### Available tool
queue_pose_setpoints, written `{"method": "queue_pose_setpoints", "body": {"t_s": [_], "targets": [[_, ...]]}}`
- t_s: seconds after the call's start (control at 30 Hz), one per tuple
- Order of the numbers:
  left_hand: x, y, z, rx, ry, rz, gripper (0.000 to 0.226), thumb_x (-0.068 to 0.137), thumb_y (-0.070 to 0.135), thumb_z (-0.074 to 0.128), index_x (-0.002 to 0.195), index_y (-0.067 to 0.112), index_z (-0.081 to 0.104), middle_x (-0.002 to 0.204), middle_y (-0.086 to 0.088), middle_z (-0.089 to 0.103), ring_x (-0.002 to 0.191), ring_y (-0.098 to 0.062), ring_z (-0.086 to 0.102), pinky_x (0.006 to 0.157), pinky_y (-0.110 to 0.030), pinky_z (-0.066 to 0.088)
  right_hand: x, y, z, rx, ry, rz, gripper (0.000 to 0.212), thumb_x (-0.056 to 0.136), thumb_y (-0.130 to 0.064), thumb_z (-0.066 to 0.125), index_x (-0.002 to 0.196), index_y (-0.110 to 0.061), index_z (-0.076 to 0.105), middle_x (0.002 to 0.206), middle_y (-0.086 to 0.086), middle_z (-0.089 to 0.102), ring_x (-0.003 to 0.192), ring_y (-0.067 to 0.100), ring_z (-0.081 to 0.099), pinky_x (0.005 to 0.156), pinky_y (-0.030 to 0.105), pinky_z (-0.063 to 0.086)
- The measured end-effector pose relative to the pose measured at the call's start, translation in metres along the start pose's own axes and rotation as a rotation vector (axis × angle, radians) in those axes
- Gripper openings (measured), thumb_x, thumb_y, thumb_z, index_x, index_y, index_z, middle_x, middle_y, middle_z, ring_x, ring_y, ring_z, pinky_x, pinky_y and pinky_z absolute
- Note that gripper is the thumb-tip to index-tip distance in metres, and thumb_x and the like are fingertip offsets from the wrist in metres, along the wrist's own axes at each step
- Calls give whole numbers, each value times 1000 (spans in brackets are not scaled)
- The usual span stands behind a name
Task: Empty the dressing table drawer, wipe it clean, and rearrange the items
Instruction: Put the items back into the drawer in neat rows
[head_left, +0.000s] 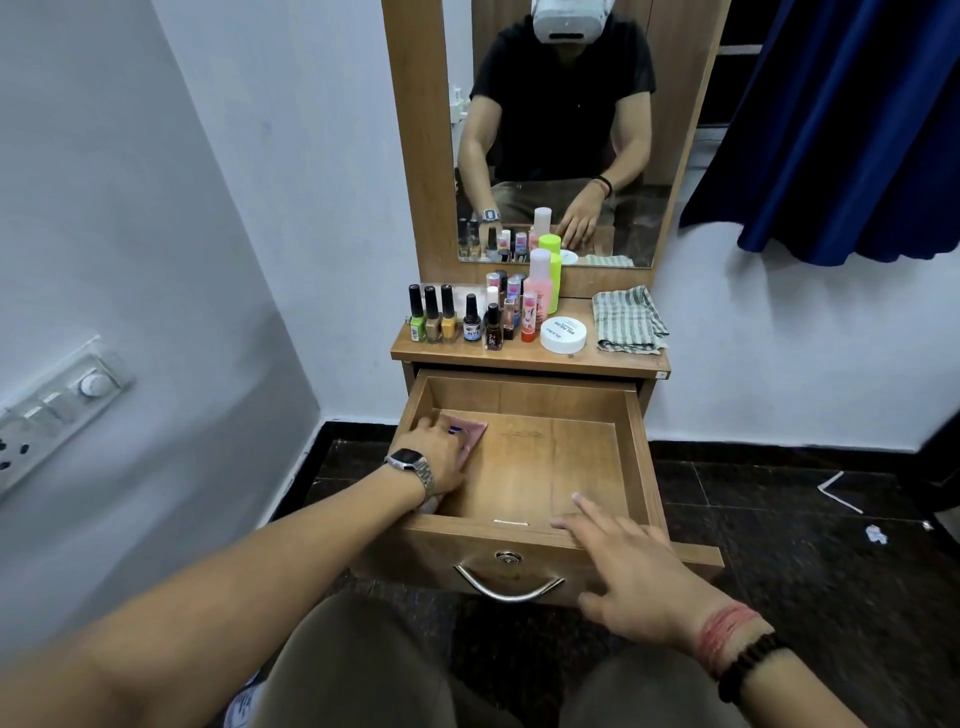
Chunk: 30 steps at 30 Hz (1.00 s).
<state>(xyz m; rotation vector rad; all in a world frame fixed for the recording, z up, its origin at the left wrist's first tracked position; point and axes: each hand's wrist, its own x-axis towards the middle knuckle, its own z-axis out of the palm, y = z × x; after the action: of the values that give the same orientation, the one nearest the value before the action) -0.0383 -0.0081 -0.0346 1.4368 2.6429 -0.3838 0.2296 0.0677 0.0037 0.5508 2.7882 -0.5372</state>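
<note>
Left hand lay flat on the pink cloth in the drawer's far-left corner — cloth's unwiped run lay rightward. Right hand rested spread on the front edge, bracing. Bottles sat on the shelf above — left hand nearer.

the drawer is smooth wood-grain laminate with a faint sheen; its handle is polished metal. a matt pink cloth lies in the drawer's back left corner. a striped woven cloth sits at the surface's right edge.
</note>
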Motion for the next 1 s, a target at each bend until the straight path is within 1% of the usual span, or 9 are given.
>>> {"method": "queue_pose_setpoints", "body": {"t_s": [0.23, 0.37, 0.5, 0.6, 0.67, 0.73, 0.87, 0.93, 1.0], "targets": [[9, 1, 0, 26, 22, -28, 63, 86, 40, 58, 141, 22, 35, 146, -15, 33, 130, -33, 34, 102, -44, 40, -1, -1, 0, 20, 11, -8, 75, 80, -34, 55, 144, -43, 16, 160, -11, -5, 142, 11, 17, 114, 36, 10], [9, 0, 0, -5, 65, -30, 59, 87, 43, 57, 136, 15, 43, 144, -12, 36, 129, -30, 35, 101, -43, 42, -2, -2, -1, 14, 18, -4, 76, 80, -34, 56, 144, -44, 16, 160, -12, -6, 141, 10, 18, 114, 35, 10], [-8, -5, -13, -50, 310, 59, 44, 93, 50, 42, 123, 22, 56, 129, 1, 53, 110, -21, 54, 81, -34, 50, -1, -1, -1, 8, 16, -12, 76, 80, -36, 56, 144, -44, 15, 160, -12, -7, 142, 8, 15, 113, 33, 11], [-22, -23, -36, -126, 541, 118, 34, 94, 53, 34, 99, 31, 61, 92, 7, 68, 76, -14, 64, 57, -24, 44, 2, -1, -2, -3, 9, -18, 77, 80, -37, 57, 144, -46, 15, 159, -14, -9, 141, 6, 16, 111, 31, 14], [-23, -47, -60, -324, 696, 35, 31, 93, 50, 42, 83, 28, 63, 67, 9, 65, 59, -11, 61, 49, -21, 37, 4, -1, -1, -15, -6, -7, 78, 79, -38, 57, 143, -48, 14, 159, -15, -10, 142, 5, 15, 111, 31, 15], [-11, -78, -84, -640, 842, -87, 26, 92, 42, 51, 79, 25, 66, 66, 13, 64, 60, -6, 60, 52, -19, 41, 5, -3, -1, -24, -1, 1, 77, 78, -39, 58, 141, -50, 14, 159, -15, -11, 141, 3, 15, 111, 31, 15], [40, -125, -104, -1074, 713, -311, 17, 89, 28, 58, 94, 15, 67, 90, -2, 69, 75, -17, 63, 72, -32, 54, 6, -8, -3, -10, 42, 9, 70, 85, -44, 54, 142, -51, 13, 158, -19, -12, 140, 1, 17, 112, 29, 16], [67, -135, -102, -1233, 584, -391, 17, 89, 26, 60, 96, 12, 66, 96, -7, 68, 74, -17, 61, 69, -31, 54, 6, -13, -4, 26, 42, 23, 60, 89, -56, 43, 142, -53, 13, 158, -20, -11, 139, -1, 19, 111, 27, 16], [91, -139, -101, -1352, 446, -441, 22, 88, 30, 63, 98, 10, 63, 99, -10, 65, 74, -17, 59, 62, -27, 52, 6, -12, -6, 77, 38, 50, 65, 82, -72, 31, 141, -54, 12, 157, -23, -12, 137, -4, 22, 111, 24, 17]]}}
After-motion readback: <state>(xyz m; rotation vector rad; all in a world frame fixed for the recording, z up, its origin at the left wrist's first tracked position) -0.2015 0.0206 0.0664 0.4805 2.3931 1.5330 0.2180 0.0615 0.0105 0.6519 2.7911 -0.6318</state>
